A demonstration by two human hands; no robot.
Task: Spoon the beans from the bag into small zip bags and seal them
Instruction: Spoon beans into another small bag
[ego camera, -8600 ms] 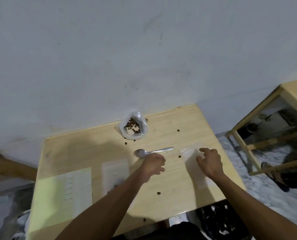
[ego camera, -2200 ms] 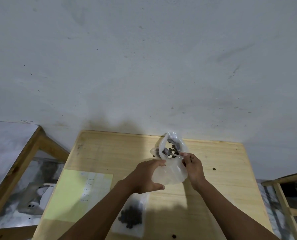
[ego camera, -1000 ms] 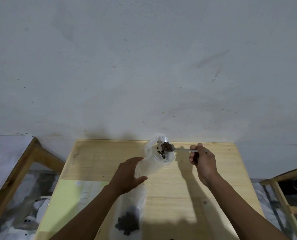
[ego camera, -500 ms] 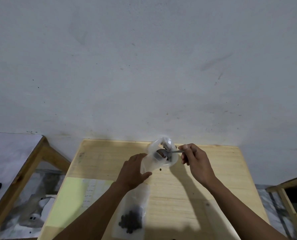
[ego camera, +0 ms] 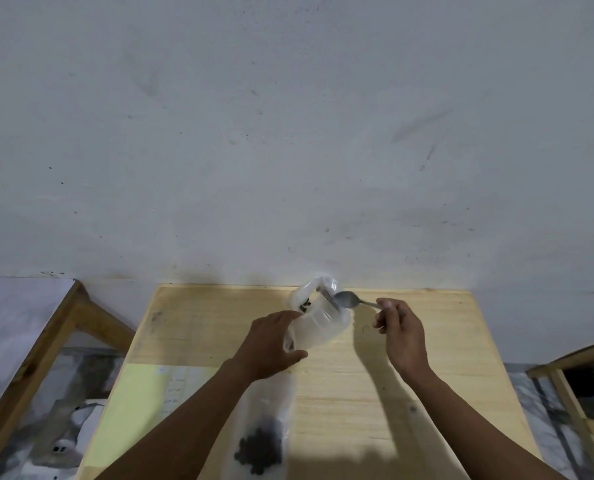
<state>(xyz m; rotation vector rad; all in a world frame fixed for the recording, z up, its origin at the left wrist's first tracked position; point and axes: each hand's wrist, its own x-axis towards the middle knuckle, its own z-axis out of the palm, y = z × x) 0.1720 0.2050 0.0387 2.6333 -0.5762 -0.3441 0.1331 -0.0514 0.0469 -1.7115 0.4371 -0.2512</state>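
Clear plastic is dominating the wooden table (ego camera: 427,375): the left hand (ego camera: 271,344) is gripping a small zip bag (ego camera: 318,327) by its side at about 12 o'clock, while the right hand (ego camera: 397,332) is pinching the spoon (ego camera: 349,300) handle, its bowl looking empty, at the bag's mouth. One filled zip bag (ego camera: 262,438), holding dark beans, is lying at 6 o'clock; whether it is sealed cannot be told. The task appears partly done, with more spooning and sealing remaining. Counted: two bags, one spoon, one yellow sheet (ego camera: 139,403). The bean supply bag cannot be clearly distinguished.
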